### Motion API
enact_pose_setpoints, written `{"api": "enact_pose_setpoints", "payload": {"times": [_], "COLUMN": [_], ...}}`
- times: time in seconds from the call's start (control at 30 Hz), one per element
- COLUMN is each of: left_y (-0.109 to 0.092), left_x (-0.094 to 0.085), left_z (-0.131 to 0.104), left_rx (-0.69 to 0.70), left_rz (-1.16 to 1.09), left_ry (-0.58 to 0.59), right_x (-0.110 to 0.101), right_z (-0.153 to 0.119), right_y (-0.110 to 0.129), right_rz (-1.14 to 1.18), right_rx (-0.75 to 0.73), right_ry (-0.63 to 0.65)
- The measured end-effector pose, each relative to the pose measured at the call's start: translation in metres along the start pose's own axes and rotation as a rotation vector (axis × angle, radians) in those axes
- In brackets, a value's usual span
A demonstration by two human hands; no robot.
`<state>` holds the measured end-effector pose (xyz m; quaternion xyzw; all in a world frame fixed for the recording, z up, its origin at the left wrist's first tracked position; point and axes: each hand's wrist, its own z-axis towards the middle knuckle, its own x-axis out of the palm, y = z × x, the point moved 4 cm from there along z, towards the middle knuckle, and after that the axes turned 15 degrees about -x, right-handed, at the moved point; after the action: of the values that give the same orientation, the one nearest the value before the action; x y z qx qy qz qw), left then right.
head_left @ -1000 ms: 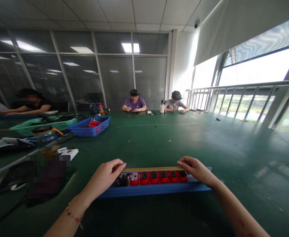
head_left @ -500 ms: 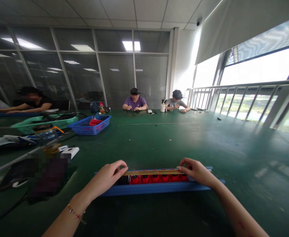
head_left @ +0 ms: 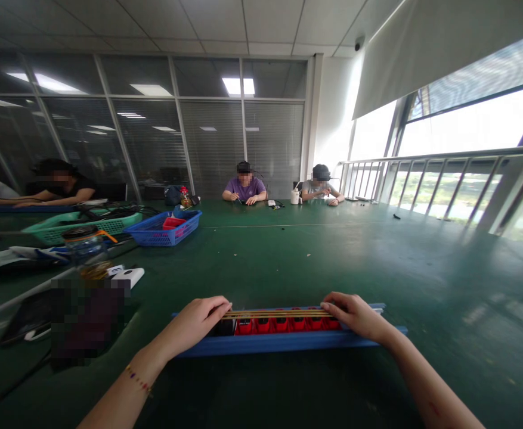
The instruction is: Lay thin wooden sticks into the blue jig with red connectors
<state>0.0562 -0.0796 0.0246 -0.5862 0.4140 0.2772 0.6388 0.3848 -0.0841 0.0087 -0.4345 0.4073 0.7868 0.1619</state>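
Note:
Several thin yellowish sticks point(head_left: 277, 313) lie side by side across a long blue tray point(head_left: 288, 342). My left hand point(head_left: 202, 319) pinches their left ends between thumb and fingers. At the right ends, my right hand point(head_left: 349, 311) grips them in the same way. Beneath the sticks, a row of red containers point(head_left: 281, 326) with dark contents sits inside the tray. A black piece point(head_left: 226, 327) is in the row's left end, partly hidden by my left hand.
On the left are a blue basket point(head_left: 165, 233) holding a red item, a green basket point(head_left: 53, 229) with black cables, a glass jar point(head_left: 84, 253), and a white device point(head_left: 131, 276). Two people point(head_left: 244, 186) sit across the green table point(head_left: 261, 256); another person is at the far left.
The fingers of both hands have come closer together around the ends of the sticks. The tray and sticks have hardly moved.

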Motion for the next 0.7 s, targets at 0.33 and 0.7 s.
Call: {"api": "enact_pose_setpoints", "payload": {"times": [0.33, 0.7], "left_y": [-0.002, 0.000], "left_x": [0.000, 0.002], "left_z": [-0.004, -0.003], "left_rx": [-0.023, -0.015], "left_rz": [0.072, 0.036], "left_ry": [0.003, 0.026], "right_x": [-0.002, -0.006], "right_z": [-0.001, -0.006], "right_y": [0.005, -0.010], "right_rz": [0.077, 0.385], "right_rx": [-0.062, -0.010], "right_ry": [0.024, -0.057]}}
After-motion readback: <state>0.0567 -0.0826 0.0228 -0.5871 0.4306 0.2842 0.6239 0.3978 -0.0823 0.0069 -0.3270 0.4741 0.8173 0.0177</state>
